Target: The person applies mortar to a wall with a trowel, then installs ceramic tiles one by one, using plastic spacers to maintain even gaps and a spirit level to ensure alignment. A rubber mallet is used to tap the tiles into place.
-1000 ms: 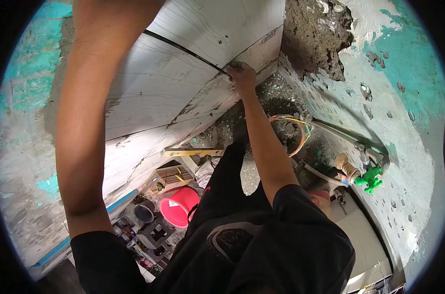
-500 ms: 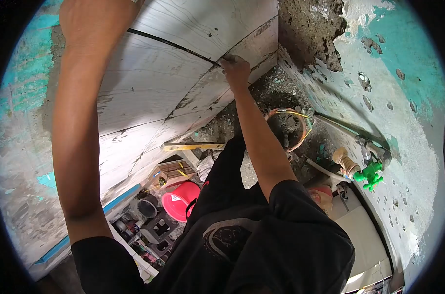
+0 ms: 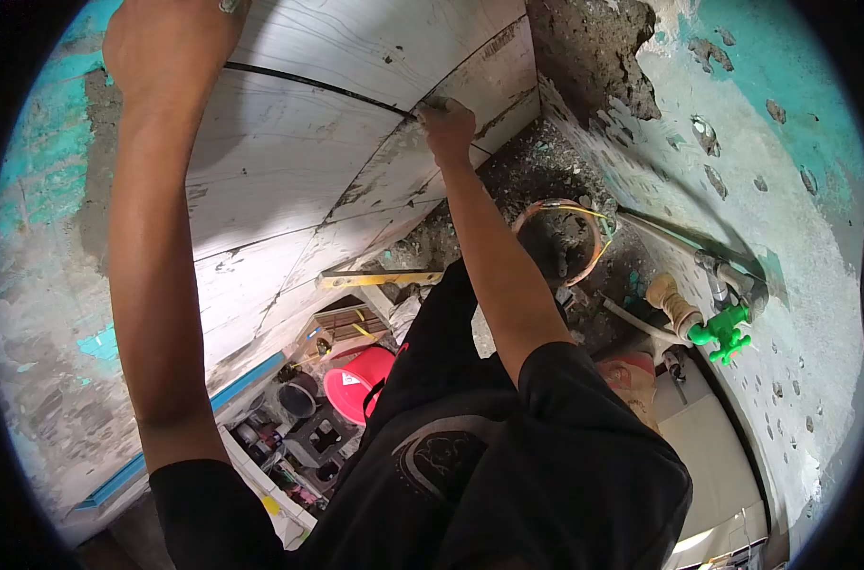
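Observation:
My right hand [image 3: 446,123] is closed, with its fingertips against the white tiled wall [image 3: 289,133] where a dark gap [image 3: 327,88] between tile rows meets an upright joint. Anything pinched in those fingers is too small or too hidden to make out. High on the left, my left hand [image 3: 171,43] is raised against the upper tiles near the tile edge. Its fingers are cut off by the top of the view. The tiles carry faint grey wood-like lines and smears of dark mortar.
A coil of conduit and wires [image 3: 556,204] lies on the rubble-strewn floor. At right, a green tap [image 3: 722,332] sticks out from the chipped wall. Below left are a yellow-edged bar [image 3: 380,278], a pink bucket [image 3: 361,380], a black bucket [image 3: 297,397] and a hollow block [image 3: 323,437].
The view has shifted slightly, so wall and hands sit a little farther left and up. My right hand stays at the same tile joint, and my left hand stays high on the wall.

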A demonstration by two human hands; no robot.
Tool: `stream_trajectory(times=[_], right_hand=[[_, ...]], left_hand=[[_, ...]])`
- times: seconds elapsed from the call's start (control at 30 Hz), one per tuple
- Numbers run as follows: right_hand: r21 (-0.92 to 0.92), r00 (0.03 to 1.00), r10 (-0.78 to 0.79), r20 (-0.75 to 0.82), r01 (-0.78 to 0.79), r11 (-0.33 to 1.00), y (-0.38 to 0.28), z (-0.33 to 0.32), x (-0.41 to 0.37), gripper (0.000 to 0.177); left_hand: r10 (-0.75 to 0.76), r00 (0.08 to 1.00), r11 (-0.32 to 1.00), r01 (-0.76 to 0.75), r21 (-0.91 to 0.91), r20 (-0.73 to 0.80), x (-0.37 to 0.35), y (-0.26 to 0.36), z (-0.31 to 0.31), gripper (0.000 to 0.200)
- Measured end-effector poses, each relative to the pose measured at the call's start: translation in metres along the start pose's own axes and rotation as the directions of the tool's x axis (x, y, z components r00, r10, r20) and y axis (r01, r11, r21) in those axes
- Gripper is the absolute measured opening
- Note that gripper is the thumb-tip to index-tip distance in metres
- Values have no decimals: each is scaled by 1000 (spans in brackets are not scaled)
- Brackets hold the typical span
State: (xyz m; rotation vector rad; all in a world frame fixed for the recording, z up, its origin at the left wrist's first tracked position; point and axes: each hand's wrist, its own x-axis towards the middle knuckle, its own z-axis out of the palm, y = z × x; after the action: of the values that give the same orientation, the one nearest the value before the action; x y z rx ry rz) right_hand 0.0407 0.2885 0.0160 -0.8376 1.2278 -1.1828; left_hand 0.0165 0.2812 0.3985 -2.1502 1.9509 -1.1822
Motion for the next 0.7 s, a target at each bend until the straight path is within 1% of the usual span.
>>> stream_trajectory(times=[0.07, 0.1, 0.17, 0.2, 0.27, 0.3, 0.37, 0.4, 0.47, 0.57, 0.6, 0.67, 0.7], right_hand=[[56, 1000, 4, -10, -4, 998, 5, 2, 1, 16], [64, 1000, 18, 9, -19, 998, 1, 2, 0, 16], [78, 998, 51, 35, -53, 996, -8, -3, -2, 16], [108, 996, 66, 55, -72, 991, -8, -3, -1, 15], [164, 990, 103, 96, -118, 979, -6, -5, 1, 15], [153, 990, 105, 90, -118, 981, -2, -4, 3, 15], [131, 991, 105, 78, -115, 985, 5, -2, 7, 16], [146, 992, 98, 78, -108, 983, 7, -2, 6, 16], [178, 993, 78, 83, -92, 980, 10, 0, 6, 15], [221, 990, 113, 88, -130, 967, 7, 0, 6, 16], [203, 990, 107, 87, -123, 972, 8, -1, 5, 16], [166, 992, 93, 85, -106, 980, 9, -2, 5, 17], [246, 988, 124, 91, -143, 959, 5, -2, 4, 16]], left_hand=[[-32, 998, 999, 33, -16, 58, 2, 2, -6, 26], [-46, 996, 999, 47, -16, 71, 2, 2, -8, 26], [-3, 1000, 998, 5, -57, 28, 2, 1, -5, 26], [46, 998, 994, -48, -95, -32, 0, -4, 2, 27], [104, 990, 982, -118, -148, -97, -3, -10, 9, 27], [115, 988, 978, -132, -164, -108, -3, -11, 9, 27], [84, 994, 983, -95, -157, -75, -3, -7, 9, 27], [41, 999, 990, -45, -131, -29, -1, -4, 7, 28], [18, 1000, 997, -18, -78, -9, 0, -3, 7, 29], [75, 994, 996, -78, -36, -77, -2, -8, 15, 30], [86, 992, 995, -90, -39, -94, -3, -8, 15, 30], [38, 999, 998, -39, -44, -32, 1, -4, 10, 31], [-19, 998, 999, 21, -39, 52, 7, 3, 0, 31]])
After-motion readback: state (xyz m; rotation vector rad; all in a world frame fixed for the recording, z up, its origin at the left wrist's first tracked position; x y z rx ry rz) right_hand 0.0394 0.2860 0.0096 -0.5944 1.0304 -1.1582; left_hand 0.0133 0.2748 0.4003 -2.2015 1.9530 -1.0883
